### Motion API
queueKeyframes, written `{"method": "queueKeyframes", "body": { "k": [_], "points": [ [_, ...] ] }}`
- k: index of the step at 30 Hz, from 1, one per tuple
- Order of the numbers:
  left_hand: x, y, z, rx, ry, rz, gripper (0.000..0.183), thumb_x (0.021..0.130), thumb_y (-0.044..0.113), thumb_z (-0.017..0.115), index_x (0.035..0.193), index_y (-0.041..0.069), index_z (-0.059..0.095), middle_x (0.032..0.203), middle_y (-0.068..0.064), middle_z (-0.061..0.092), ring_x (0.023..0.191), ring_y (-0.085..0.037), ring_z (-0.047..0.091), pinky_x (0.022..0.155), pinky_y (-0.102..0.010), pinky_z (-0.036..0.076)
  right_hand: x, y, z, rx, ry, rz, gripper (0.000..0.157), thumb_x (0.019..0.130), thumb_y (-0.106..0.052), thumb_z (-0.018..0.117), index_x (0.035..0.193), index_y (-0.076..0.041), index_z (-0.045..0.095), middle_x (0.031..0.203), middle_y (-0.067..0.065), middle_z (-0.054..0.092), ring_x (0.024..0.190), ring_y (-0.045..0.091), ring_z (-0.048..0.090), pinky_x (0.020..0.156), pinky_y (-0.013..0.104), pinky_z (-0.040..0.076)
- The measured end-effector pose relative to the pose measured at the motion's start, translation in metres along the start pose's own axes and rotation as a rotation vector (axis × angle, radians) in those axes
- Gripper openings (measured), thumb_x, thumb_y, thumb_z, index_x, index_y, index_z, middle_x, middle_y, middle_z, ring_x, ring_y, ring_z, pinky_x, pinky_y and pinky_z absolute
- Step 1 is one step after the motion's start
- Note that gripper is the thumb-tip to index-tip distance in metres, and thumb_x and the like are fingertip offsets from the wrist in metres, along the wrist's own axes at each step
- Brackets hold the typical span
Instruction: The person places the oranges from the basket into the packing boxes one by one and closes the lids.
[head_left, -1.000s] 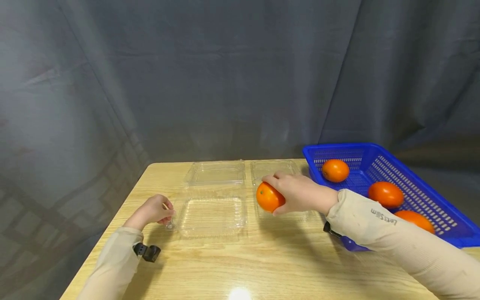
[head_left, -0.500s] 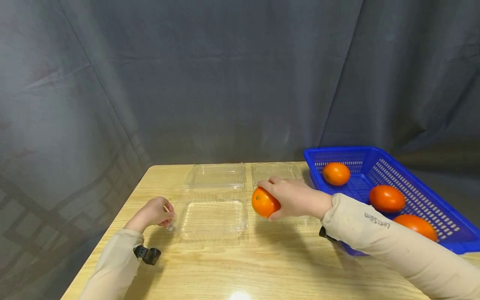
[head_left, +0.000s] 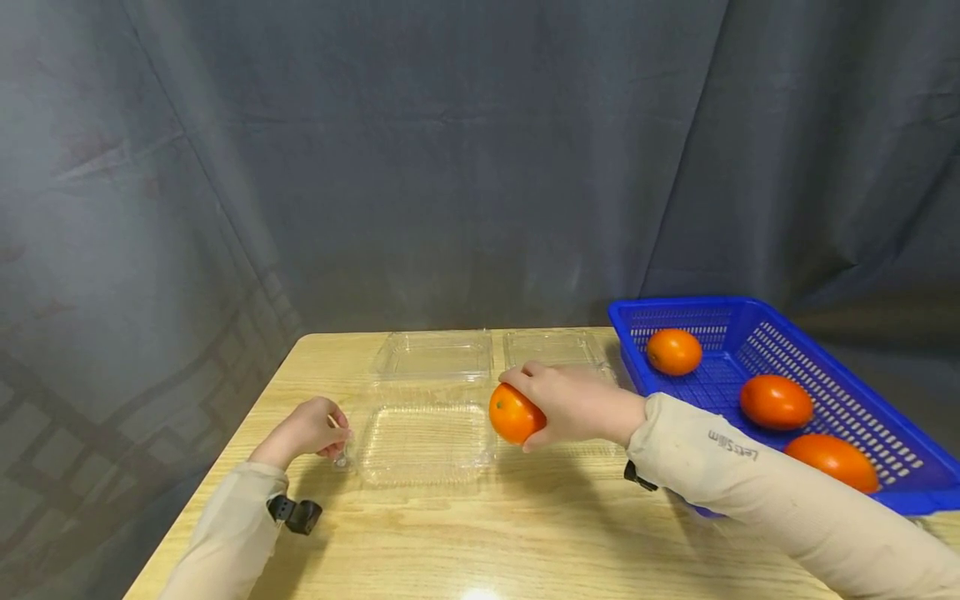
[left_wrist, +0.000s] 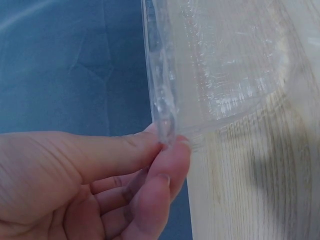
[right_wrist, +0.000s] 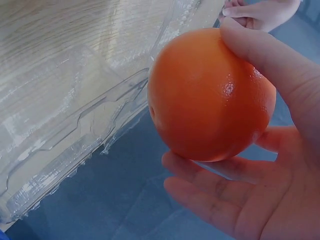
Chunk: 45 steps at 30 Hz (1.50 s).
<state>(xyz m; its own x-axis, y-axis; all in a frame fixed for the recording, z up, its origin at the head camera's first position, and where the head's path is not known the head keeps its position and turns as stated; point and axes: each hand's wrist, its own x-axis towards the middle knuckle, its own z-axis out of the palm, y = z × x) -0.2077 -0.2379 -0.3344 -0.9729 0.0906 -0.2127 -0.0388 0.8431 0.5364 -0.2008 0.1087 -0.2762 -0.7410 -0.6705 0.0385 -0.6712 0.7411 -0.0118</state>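
My left hand point(head_left: 306, 428) pinches the rim of a clear plastic container point(head_left: 423, 442) near the left edge of the table point(head_left: 420, 542), while my right hand point(head_left: 581, 404), well apart, grips an orange fruit point(head_left: 514, 415) above it, in from the right edge
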Motion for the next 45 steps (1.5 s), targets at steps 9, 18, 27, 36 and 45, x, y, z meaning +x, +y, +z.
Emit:
{"method": "queueKeyframes", "body": {
  "k": [9,18,27,36,45],
  "points": [
    [0.001,-0.001,0.0,0.007,-0.008,0.002,0.012,0.088,0.004,0.06,0.087,-0.008,0.056,0.065,-0.009,0.063,0.055,-0.012,0.059,0.055,-0.029,0.052,0.006,-0.007,0.002,0.023,-0.017,-0.021,0.076,0.066,-0.043,0.082,0.128,-0.014,0.049,0.108,0.007,0.059,0.084,0.02,0.062,0.072,0.035,0.053],
    [-0.001,0.0,0.0,0.008,-0.007,0.011,0.012,0.088,0.003,0.06,0.087,-0.008,0.055,0.065,-0.009,0.062,0.055,-0.012,0.058,0.054,-0.028,0.052,0.012,-0.013,0.006,0.058,-0.03,-0.045,0.073,0.066,-0.038,0.083,0.126,-0.013,0.049,0.102,0.007,0.057,0.082,0.019,0.059,0.072,0.035,0.052],
    [-0.001,0.0,0.0,0.016,-0.006,0.011,0.012,0.088,0.003,0.06,0.087,-0.008,0.055,0.066,-0.01,0.062,0.055,-0.012,0.059,0.055,-0.03,0.053,0.019,-0.019,0.009,0.077,-0.035,-0.056,0.075,0.068,-0.038,0.082,0.128,-0.011,0.047,0.106,0.009,0.057,0.084,0.02,0.06,0.074,0.036,0.053],
    [0.0,0.001,-0.001,0.021,-0.004,0.011,0.012,0.088,0.003,0.06,0.086,-0.008,0.055,0.065,-0.009,0.063,0.055,-0.011,0.058,0.054,-0.027,0.051,0.027,-0.024,0.014,0.093,-0.028,-0.059,0.073,0.069,-0.04,0.081,0.127,-0.013,0.046,0.105,0.008,0.057,0.082,0.018,0.059,0.07,0.032,0.051],
    [-0.001,0.0,-0.001,0.019,-0.003,0.018,0.012,0.087,0.003,0.06,0.086,-0.008,0.056,0.065,-0.008,0.063,0.055,-0.011,0.058,0.054,-0.027,0.051,0.034,-0.027,0.022,0.098,-0.009,-0.029,0.08,0.069,-0.04,0.081,0.133,-0.012,0.043,0.111,0.011,0.057,0.086,0.022,0.061,0.07,0.035,0.052]
  ]
}}
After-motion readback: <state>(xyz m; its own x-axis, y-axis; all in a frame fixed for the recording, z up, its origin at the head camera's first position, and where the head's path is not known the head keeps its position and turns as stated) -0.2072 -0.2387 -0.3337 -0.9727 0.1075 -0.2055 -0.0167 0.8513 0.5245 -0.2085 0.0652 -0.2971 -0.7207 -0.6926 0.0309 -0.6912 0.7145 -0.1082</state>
